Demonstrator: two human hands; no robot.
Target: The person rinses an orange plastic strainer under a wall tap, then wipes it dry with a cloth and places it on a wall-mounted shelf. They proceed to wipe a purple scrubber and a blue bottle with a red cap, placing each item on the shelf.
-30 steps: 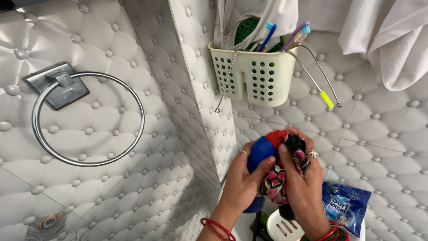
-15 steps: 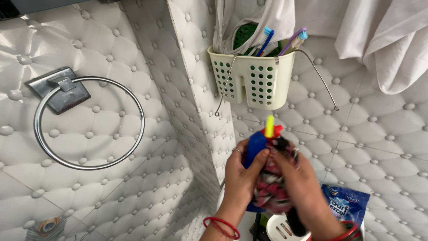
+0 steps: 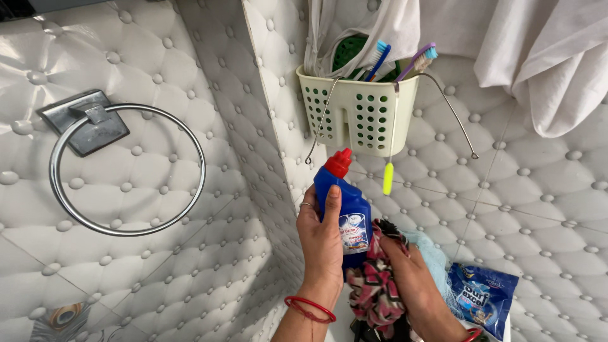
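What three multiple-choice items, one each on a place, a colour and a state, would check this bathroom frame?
1. Where does the cream basket hang?
A. on the towel ring
B. on the tiled wall above the hands
C. on the floor

2. What colour is the cap of the blue bottle?
A. red
B. white
C. green

3. What is the left hand doing?
A. hanging open
B. pressing the wall
C. gripping the bottle upright

Answers:
1 B: the basket sits on the wall, toothbrushes sticking out, apart from the towel ring.
2 A: the cap at the bottle's top is red.
3 C: the left fingers wrap the bottle, while the right hand clutches a patterned cloth beside it.
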